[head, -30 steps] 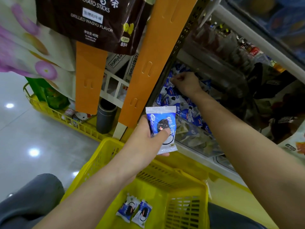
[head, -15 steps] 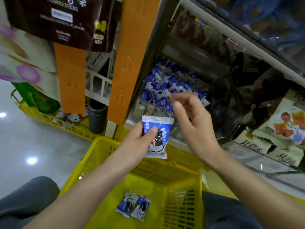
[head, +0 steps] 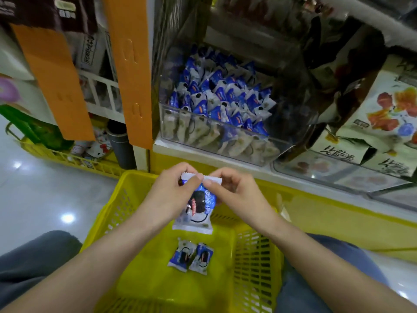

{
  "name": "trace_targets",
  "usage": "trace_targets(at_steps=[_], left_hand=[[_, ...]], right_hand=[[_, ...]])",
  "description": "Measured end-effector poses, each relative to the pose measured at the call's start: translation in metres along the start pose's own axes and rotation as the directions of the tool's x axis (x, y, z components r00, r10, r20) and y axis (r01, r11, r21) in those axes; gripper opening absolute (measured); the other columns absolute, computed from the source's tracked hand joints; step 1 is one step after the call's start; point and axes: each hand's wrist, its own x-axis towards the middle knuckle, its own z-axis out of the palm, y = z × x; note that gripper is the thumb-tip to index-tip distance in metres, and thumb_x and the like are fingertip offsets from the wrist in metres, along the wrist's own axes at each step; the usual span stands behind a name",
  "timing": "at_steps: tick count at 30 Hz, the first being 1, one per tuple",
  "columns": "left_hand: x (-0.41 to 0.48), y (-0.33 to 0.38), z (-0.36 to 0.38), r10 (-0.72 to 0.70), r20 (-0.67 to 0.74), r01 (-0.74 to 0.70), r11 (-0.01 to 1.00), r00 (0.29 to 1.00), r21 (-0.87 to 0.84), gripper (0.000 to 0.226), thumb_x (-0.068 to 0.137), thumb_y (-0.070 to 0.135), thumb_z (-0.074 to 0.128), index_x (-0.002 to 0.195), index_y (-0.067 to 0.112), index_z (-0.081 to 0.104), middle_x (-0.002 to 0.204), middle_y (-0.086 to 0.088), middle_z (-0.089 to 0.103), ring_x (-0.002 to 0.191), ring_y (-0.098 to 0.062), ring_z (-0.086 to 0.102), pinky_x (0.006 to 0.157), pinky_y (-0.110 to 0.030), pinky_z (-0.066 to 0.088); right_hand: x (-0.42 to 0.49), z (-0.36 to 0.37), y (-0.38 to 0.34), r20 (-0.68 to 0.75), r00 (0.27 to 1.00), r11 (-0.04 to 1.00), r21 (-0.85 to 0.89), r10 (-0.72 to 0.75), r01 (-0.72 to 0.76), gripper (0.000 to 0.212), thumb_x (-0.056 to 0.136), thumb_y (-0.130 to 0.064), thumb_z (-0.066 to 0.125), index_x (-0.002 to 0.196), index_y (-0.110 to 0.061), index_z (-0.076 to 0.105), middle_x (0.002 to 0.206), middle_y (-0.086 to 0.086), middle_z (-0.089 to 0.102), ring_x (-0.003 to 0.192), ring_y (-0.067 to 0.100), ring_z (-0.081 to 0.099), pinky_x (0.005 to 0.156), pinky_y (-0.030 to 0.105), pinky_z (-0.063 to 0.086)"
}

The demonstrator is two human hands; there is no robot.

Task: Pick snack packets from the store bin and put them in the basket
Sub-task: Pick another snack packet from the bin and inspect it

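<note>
Now I see the right hand [head: 234, 195] has come down from the clear bin [head: 225, 143] to join the left hand [head: 169, 197]. Both pinch the top seal of the blue snack packet [head: 199, 208], which hangs over the yellow basket [head: 255, 263]; before, the left held it alone. Two packets [head: 190, 257] lie on its floor, unmoved.

A blue-and-white snack packet [head: 198, 208] is held by both hands above a yellow basket [head: 257, 256].
Its sealed top edge is pinched by the left hand [head: 173, 193] and the right hand [head: 232, 193]. Two like packets [head: 190, 257] are seen lying side by side on the basket floor, nearer. Beyond, a clear store bin [head: 216, 141] is filled with more blue packets [head: 225, 96]; orange strips [head: 128, 75] are hung at far left.
</note>
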Motion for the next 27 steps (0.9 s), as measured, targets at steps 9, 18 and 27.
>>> trace_targets(at_steps=[9,18,27], left_hand=[[-0.002,-0.011,0.013,-0.133,-0.016,0.13,0.984,0.991,-0.122,0.007,0.087,0.021,0.059,0.087,0.019,0.052,0.087,-0.003,0.064,0.066,0.0,0.061,0.054,-0.013,0.046],[-0.005,-0.012,0.015,-0.108,-0.101,0.086,0.977,0.989,-0.194,0.026,0.081,0.008,0.066,0.104,0.009,0.053,0.091,-0.001,0.068,0.064,0.003,0.064,0.056,-0.01,0.049],[-0.009,-0.017,0.008,0.132,-0.072,-0.118,0.978,0.989,0.171,0.014,0.081,0.011,0.067,0.076,0.023,0.062,0.079,0.006,0.068,0.073,-0.008,0.061,0.069,-0.025,0.048]], right_hand=[[-0.003,-0.003,0.011,-0.183,0.942,0.917,-0.34,-0.28,0.207,0.007,0.085,-0.023,0.063,0.078,-0.023,0.064,0.072,-0.011,0.059,0.068,-0.001,0.053,0.06,0.012,0.041],[-0.005,-0.01,0.022,-0.155,0.942,0.911,0.342,0.297,-0.231,0.009,0.093,-0.002,0.048,0.089,-0.01,0.048,0.079,0.006,0.059,0.057,0.002,0.064,0.058,0.018,0.056],[-0.017,-0.003,0.033,0.045,0.992,0.902,-0.423,0.116,-0.086,0.063,0.076,-0.029,0.074,0.131,-0.022,0.044,0.124,-0.004,0.05,0.116,0.007,0.046,0.099,0.021,0.036]])
